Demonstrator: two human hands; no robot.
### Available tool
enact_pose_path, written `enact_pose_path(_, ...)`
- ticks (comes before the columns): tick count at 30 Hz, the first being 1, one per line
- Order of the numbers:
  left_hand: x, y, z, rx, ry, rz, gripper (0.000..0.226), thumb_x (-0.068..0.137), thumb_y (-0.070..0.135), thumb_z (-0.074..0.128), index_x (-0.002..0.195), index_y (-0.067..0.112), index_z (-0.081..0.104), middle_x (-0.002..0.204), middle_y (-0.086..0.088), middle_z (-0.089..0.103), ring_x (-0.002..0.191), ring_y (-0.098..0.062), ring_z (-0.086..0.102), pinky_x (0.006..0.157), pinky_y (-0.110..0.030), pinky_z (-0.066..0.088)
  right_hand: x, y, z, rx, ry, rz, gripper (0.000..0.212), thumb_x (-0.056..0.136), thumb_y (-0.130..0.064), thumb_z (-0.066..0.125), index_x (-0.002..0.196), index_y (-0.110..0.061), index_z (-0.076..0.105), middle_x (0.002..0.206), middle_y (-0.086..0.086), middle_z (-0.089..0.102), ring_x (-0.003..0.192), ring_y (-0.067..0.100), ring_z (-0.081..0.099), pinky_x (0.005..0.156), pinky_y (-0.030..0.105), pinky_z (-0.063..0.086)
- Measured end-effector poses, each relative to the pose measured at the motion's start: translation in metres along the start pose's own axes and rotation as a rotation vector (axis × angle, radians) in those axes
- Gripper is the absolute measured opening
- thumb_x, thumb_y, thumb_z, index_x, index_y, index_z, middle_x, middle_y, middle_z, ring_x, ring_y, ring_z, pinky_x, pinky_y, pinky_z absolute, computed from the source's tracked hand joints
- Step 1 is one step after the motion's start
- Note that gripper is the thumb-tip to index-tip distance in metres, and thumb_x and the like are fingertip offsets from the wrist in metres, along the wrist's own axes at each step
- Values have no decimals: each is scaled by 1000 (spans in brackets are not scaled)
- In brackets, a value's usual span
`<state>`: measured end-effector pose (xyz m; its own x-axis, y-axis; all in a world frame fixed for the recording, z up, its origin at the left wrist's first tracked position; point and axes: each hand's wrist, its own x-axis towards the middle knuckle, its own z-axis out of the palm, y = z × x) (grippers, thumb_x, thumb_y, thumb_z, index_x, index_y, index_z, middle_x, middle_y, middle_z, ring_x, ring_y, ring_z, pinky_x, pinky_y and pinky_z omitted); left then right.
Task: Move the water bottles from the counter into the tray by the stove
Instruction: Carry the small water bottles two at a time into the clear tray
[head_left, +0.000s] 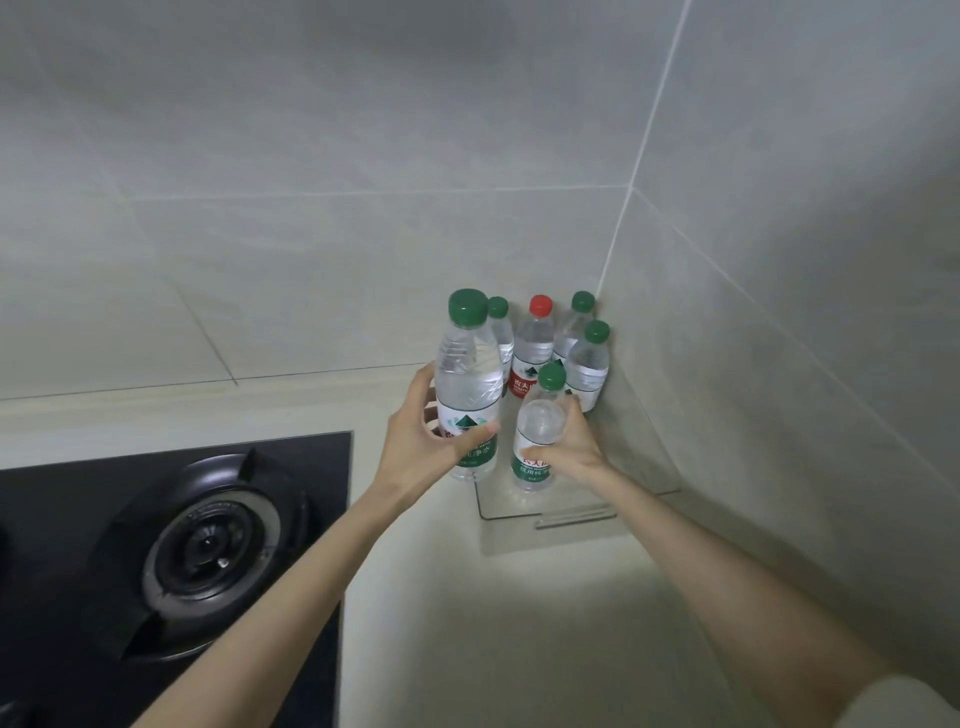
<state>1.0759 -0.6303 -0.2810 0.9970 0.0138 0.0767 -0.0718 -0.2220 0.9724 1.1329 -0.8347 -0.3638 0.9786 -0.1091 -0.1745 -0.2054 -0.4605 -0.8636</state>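
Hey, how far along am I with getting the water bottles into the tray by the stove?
Mostly done. A red-capped bottle and three green-capped bottles already stand at the back of the clear tray. In hand: the left hand grips a large bottle, the right hand a smaller bottle, both at the tray's front. Left: set those two down; no more bottles show on the counter.

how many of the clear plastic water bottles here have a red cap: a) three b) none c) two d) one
d: only one clear plastic water bottle with a red cap shows, standing in the back row by the tiled wall; every other bottle cap in view is green.
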Motion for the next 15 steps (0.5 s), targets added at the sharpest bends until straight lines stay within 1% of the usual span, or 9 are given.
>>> enact_pose_path(2, -2, -1, 0, 10, -7, 11, 69, 68, 19, 85, 123, 36, 47, 102, 32, 61, 91, 14, 59, 68, -5, 47, 1, 1, 0, -5, -20, 0, 71, 57, -2, 84, 109, -20, 39, 112, -1, 52, 107, 21, 54, 90, 34, 46)
enact_pose_path(4, -2, -2, 1, 17, -24, 19, 72, 67, 19, 86, 125, 37, 47, 100, 37, 62, 95, 11, 59, 70, -4, 46, 4, 3, 1, -13, -30, 7, 70, 57, -3, 84, 110, -17, 41, 114, 2, 54, 107, 22, 54, 90, 37, 47)
enact_pose_path(7, -4, -3, 3, 15, -29, 26, 75, 67, 20, 86, 127, 37, 46, 101, 38, 62, 96, 10, 59, 71, -4, 46, 5, 4, -2, -9, -80, -2, 78, 56, -2, 84, 119, -19, 41, 114, -3, 54, 115, 24, 54, 97, 40, 47)
enact_pose_path(10, -5, -3, 6, 13, -32, 36, 75, 67, 22, 86, 130, 36, 46, 105, 31, 63, 97, 8, 60, 72, -5, 47, 1, -2, -10, -29, -72, -38, 79, 55, -17, 84, 121, -22, 42, 116, -5, 56, 116, 20, 54, 99, 42, 46)
enact_pose_path(11, -5, -3, 6, 13, -34, 39, 76, 67, 22, 86, 130, 36, 46, 105, 29, 64, 97, 8, 60, 72, -6, 47, -2, -6, -13, -42, -54, -69, 76, 58, -22, 84, 121, -25, 43, 116, -7, 58, 112, 16, 55, 97, 38, 47)
enact_pose_path(13, -6, -3, 7, 12, -33, 42, 75, 68, 20, 85, 129, 37, 46, 104, 29, 64, 96, 9, 60, 71, -5, 47, -9, -17, -20, -84, -4, -179, 61, 70, -24, 79, 120, -29, 46, 108, -11, 62, 98, 12, 58, 86, 32, 49)
enact_pose_path(15, -6, -3, 6, 7, -37, 37, 76, 68, 21, 85, 130, 39, 45, 103, 30, 64, 96, 8, 60, 72, -6, 47, -12, -27, -29, -180, 47, -314, 44, 81, -23, 70, 120, -28, 50, 99, -10, 64, 85, 13, 59, 77, 33, 48)
